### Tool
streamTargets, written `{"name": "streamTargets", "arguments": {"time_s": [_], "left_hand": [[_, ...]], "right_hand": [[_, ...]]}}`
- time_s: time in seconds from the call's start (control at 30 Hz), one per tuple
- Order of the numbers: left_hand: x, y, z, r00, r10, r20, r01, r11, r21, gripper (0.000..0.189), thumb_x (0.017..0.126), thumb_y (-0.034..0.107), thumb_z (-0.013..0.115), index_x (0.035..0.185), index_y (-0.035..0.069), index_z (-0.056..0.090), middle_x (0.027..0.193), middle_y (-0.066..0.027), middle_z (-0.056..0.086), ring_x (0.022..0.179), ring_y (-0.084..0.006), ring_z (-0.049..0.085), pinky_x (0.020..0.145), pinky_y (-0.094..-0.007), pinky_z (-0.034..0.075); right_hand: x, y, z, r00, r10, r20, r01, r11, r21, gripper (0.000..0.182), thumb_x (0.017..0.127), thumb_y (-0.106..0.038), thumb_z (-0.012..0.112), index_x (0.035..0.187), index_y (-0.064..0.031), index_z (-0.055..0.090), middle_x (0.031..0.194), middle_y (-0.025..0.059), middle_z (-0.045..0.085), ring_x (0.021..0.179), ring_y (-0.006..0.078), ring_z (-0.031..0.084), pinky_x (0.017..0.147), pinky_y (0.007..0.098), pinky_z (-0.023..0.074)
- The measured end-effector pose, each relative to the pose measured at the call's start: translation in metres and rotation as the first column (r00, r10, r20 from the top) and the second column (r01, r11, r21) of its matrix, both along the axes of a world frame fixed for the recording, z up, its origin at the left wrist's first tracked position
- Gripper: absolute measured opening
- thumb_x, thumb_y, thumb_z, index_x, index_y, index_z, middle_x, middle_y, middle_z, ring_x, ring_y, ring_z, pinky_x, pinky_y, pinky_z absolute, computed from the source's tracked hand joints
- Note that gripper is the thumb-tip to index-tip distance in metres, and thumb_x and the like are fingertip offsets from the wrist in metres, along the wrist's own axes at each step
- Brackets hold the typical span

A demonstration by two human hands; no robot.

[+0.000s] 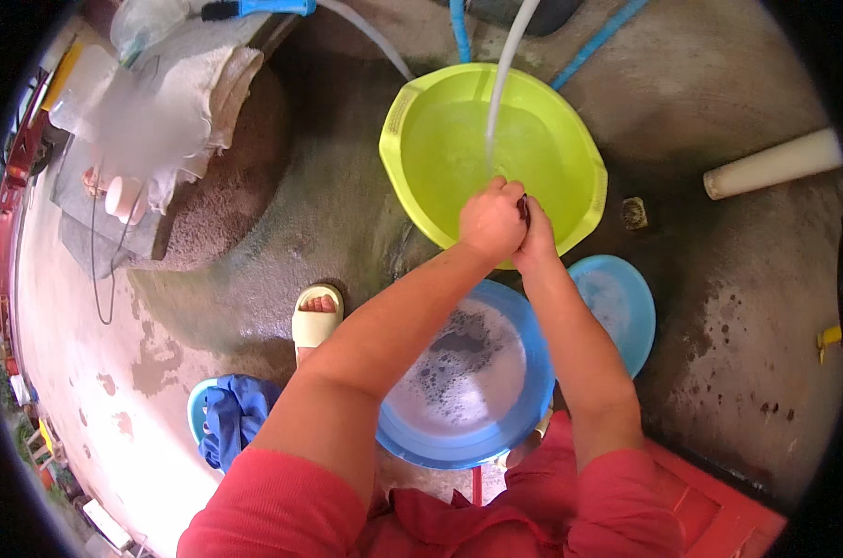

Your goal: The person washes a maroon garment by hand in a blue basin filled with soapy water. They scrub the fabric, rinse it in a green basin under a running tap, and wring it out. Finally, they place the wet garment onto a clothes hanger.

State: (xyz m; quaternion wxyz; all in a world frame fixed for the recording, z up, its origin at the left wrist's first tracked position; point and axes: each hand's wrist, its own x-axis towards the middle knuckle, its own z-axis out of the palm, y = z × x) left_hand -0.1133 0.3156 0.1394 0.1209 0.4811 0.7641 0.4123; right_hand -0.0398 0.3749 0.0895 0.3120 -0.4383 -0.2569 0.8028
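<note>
My left hand (492, 220) and my right hand (538, 234) are pressed together over the near rim of a yellow-green plastic basin (421, 216). Between them a small dark piece, perhaps wet cloth, shows; most of it is hidden by the fingers. A pale hose (505, 63) runs water into the basin, just beyond my hands. Under my forearms stands a blue basin (543, 390) of sudsy water. To its right is a smaller light-blue basin (644, 328), also with suds.
Blue cloth (233, 418) lies in a small tub at lower left. A stone slab (139, 234) at upper left bears a towel (219, 91) and a brush (257, 7). At right are a floor drain (634, 213) and a white pipe (773, 164). The concrete floor is wet.
</note>
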Motion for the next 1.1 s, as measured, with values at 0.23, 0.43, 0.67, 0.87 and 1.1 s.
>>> {"name": "streamTargets", "arguments": {"time_s": [0.23,0.43,0.67,0.87,1.1], "left_hand": [[0.032,-0.068,0.072,0.942,-0.331,0.054,0.315,0.928,0.201,0.042,0.070,0.007,0.060,0.109,0.011,0.044,0.101,-0.0166,0.047,0.083,-0.0391,0.054,0.071,-0.0440,0.047],[0.082,-0.137,0.174,0.889,-0.458,0.015,0.415,0.818,0.399,0.053,0.071,0.018,0.067,0.116,0.010,0.040,0.101,-0.0171,0.047,0.091,-0.0350,0.053,0.076,-0.0389,0.047],[0.091,-0.223,0.161,0.764,-0.451,0.461,0.400,0.892,0.210,0.089,0.074,0.056,0.058,0.140,0.017,0.012,0.141,-0.0193,0.006,0.132,-0.0358,0.006,0.103,-0.0506,0.015],[0.090,-0.266,0.154,-0.479,-0.365,0.798,0.515,0.620,0.592,0.099,0.070,0.062,0.057,0.139,0.019,0.000,0.140,-0.0147,0.020,0.128,-0.0330,0.024,0.091,-0.0548,0.037],[0.115,-0.272,0.136,-0.699,-0.071,0.711,0.607,0.467,0.643,0.051,0.078,0.018,0.066,0.120,0.005,0.040,0.107,-0.0153,0.051,0.085,-0.0240,0.057,0.060,-0.0319,0.050]], "right_hand": [[0.064,-0.053,0.121,0.977,0.211,0.042,-0.213,0.974,0.077,0.024,0.087,-0.032,0.048,0.098,-0.0116,0.054,0.090,0.0020,0.057,0.082,0.0136,0.055,0.066,0.0301,0.0459],[0.131,-0.126,0.210,0.851,0.331,-0.409,-0.339,0.939,0.055,0.050,0.088,-0.052,0.039,0.111,-0.0081,0.049,0.109,0.0059,0.055,0.102,0.0184,0.052,0.089,0.0343,0.0422],[0.155,-0.201,0.236,0.883,0.338,-0.326,-0.294,0.939,0.177,0.027,0.087,-0.028,0.052,0.105,-0.0075,0.051,0.107,0.0113,0.056,0.097,0.0207,0.055,0.086,0.0364,0.0441],[0.181,-0.230,0.250,0.839,0.495,-0.227,-0.273,0.743,0.611,0.012,0.076,-0.002,0.060,0.087,-0.0053,0.054,0.091,0.0101,0.055,0.092,0.0244,0.055,0.081,0.0358,0.0455],[0.178,-0.226,0.253,0.540,0.829,0.143,-0.629,0.285,0.724,0.016,0.067,-0.003,0.070,0.075,-0.0035,0.057,0.089,0.0113,0.055,0.088,0.0229,0.055,0.077,0.0340,0.0439]]}}
